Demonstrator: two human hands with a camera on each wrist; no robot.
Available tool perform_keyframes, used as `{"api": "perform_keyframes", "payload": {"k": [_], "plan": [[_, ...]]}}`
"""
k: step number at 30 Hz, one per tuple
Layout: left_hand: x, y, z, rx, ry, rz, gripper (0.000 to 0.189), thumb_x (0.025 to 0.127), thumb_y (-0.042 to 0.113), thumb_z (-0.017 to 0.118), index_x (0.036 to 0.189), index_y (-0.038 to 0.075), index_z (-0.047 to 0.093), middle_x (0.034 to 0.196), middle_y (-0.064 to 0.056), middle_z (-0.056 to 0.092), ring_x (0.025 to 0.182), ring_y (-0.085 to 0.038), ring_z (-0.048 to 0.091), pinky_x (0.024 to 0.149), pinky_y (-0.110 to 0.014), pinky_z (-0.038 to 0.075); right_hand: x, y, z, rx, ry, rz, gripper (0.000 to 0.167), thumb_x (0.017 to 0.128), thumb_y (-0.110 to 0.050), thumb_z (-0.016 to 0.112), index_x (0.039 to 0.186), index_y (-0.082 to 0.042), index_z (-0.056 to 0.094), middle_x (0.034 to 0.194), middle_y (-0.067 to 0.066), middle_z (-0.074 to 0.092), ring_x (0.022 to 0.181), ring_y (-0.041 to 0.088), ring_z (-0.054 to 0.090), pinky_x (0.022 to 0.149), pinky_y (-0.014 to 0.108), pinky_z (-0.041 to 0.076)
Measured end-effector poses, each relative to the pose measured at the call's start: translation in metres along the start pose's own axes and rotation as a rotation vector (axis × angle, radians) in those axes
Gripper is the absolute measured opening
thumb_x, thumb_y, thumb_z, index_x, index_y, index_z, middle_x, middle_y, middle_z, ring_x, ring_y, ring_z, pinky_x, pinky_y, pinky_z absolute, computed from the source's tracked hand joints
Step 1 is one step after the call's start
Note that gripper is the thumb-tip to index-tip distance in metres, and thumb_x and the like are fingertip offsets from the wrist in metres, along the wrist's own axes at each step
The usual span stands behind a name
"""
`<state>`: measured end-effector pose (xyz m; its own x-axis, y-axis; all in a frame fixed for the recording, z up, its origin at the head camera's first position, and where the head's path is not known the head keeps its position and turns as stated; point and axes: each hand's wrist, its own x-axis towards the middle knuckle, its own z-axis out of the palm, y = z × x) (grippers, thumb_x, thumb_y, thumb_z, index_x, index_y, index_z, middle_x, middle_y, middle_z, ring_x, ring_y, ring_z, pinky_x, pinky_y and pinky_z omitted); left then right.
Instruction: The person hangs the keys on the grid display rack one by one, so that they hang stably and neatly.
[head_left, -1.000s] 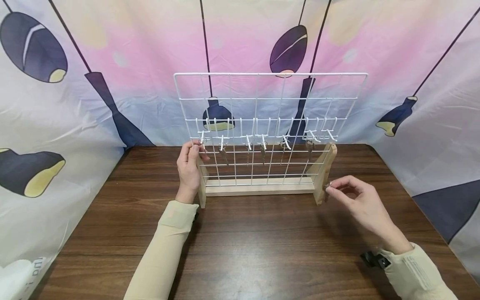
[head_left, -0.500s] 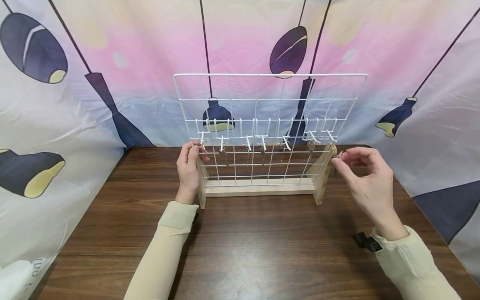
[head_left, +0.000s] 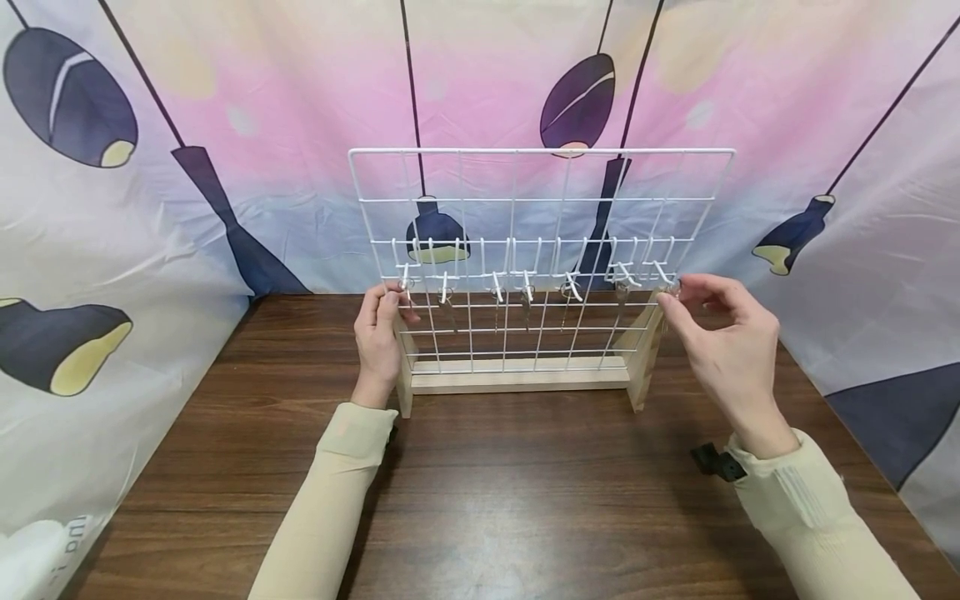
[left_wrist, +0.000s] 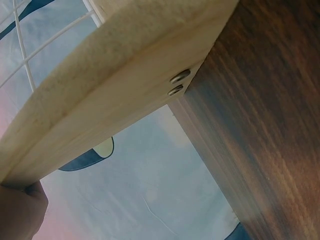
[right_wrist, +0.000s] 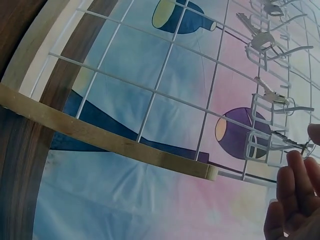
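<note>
A white wire grid rack [head_left: 540, 151] stands upright on a wooden base [head_left: 517, 383]. My left hand [head_left: 377, 342] grips the top of its left wooden side panel [left_wrist: 115, 95], thumb in front. At the opposite end, my right hand [head_left: 723, 350] pinches a key [right_wrist: 286, 137] by its ring between thumb and fingers. The key lies right at the rightmost white hook [head_left: 662, 272] and overlaps it in the right wrist view. Other silver keys [right_wrist: 262, 40] hang by rings from the hooks to the left, one per hook.
The rack's right wooden side panel [head_left: 641, 371] stands just below my right hand. Dark brown wood-grain tabletop [head_left: 487, 500] spreads in front. A printed cloth [head_left: 300, 100] hangs behind and at both sides. A white object [head_left: 33, 554] shows at the lower left corner.
My right hand has risen from beside the lower right side panel and moved in to the rightmost hook, carrying the key. My left hand keeps its grip on the panel.
</note>
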<state>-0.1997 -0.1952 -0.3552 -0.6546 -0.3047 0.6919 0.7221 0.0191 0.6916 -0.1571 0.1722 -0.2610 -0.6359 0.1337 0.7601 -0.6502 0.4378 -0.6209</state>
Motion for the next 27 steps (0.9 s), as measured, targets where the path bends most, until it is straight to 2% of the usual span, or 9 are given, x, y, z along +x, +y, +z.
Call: {"api": "perform_keyframes", "payload": {"k": [2,5,11,16,18,21,24,26,27], "plan": [[0.0,0.0,0.0,-0.003,0.002,-0.002,0.035,0.103,0.013,0.042,0.105,-0.022,0.046,0.086,-0.007,0.058,0.073,-0.011,0.06,0.063,-0.03,0.055,0.001,0.001,0.001,0.004,0.0,0.008,0.025,0.077,0.002,0.078,0.1,0.008,0.069,0.082,0.019,0.065,0.075,0.012,0.058,0.073,0.017,0.045],[0.0,0.0,0.001,-0.01,-0.001,-0.003,0.033,0.103,0.012,0.042,0.105,-0.021,0.046,0.086,-0.004,0.058,0.073,-0.011,0.06,0.063,-0.029,0.055,0.002,0.001,0.001,0.006,-0.01,0.019,0.026,0.077,0.003,0.078,0.101,0.009,0.069,0.081,0.02,0.064,0.075,0.014,0.058,0.071,0.017,0.045],[-0.001,0.0,0.002,-0.014,-0.005,-0.007,0.032,0.103,0.011,0.043,0.104,-0.02,0.047,0.086,-0.01,0.058,0.073,-0.012,0.06,0.063,-0.032,0.055,0.002,0.0,0.0,-0.006,-0.032,0.056,0.027,0.077,0.002,0.078,0.102,0.008,0.069,0.083,0.019,0.064,0.077,0.014,0.057,0.071,0.016,0.045],[-0.001,-0.001,0.003,-0.008,-0.011,-0.01,0.033,0.103,0.011,0.043,0.105,-0.022,0.046,0.086,-0.011,0.058,0.073,-0.013,0.059,0.063,-0.032,0.055,0.0,0.002,-0.002,-0.017,-0.054,0.089,0.03,0.077,0.002,0.079,0.103,0.008,0.067,0.087,0.022,0.065,0.078,0.019,0.058,0.068,0.016,0.047],[0.0,-0.001,0.003,-0.009,-0.018,-0.018,0.034,0.103,0.011,0.043,0.106,-0.023,0.046,0.086,-0.011,0.058,0.073,-0.013,0.06,0.064,-0.032,0.055,-0.002,0.01,-0.004,-0.029,-0.058,0.106,0.03,0.077,0.0,0.079,0.104,0.007,0.067,0.088,0.018,0.066,0.079,0.019,0.058,0.068,0.017,0.047],[0.002,-0.001,0.001,0.002,-0.029,-0.042,0.034,0.103,0.012,0.043,0.106,-0.021,0.047,0.087,-0.014,0.058,0.072,-0.014,0.061,0.066,-0.029,0.056,-0.004,0.027,-0.009,-0.063,-0.047,0.133,0.028,0.081,-0.008,0.078,0.106,0.001,0.069,0.09,0.003,0.068,0.08,0.012,0.058,0.07,0.016,0.046],[0.004,0.001,-0.003,0.038,-0.052,-0.083,0.032,0.104,0.013,0.044,0.108,-0.018,0.05,0.09,-0.025,0.058,0.074,-0.018,0.063,0.072,-0.03,0.056,-0.005,0.045,-0.019,-0.15,-0.043,0.132,0.024,0.089,-0.018,0.071,0.108,-0.004,0.071,0.093,-0.005,0.066,0.081,0.006,0.057,0.072,0.016,0.042],[0.006,0.005,-0.008,0.111,-0.084,-0.116,0.032,0.104,0.015,0.042,0.114,-0.014,0.052,0.097,-0.027,0.059,0.087,-0.02,0.064,0.083,-0.031,0.054,-0.003,0.054,-0.027,-0.235,-0.089,0.121,0.027,0.094,-0.022,0.064,0.112,-0.003,0.069,0.101,0.001,0.067,0.09,0.012,0.057,0.078,0.022,0.042],[0.008,0.008,-0.011,0.156,-0.106,-0.146,0.034,0.105,0.017,0.04,0.121,-0.011,0.052,0.103,-0.026,0.06,0.094,-0.022,0.063,0.09,-0.032,0.051,-0.001,0.058,-0.031,-0.276,-0.131,0.115,0.03,0.096,-0.024,0.061,0.117,-0.003,0.067,0.107,0.007,0.066,0.097,0.018,0.056,0.083,0.027,0.042]]}}
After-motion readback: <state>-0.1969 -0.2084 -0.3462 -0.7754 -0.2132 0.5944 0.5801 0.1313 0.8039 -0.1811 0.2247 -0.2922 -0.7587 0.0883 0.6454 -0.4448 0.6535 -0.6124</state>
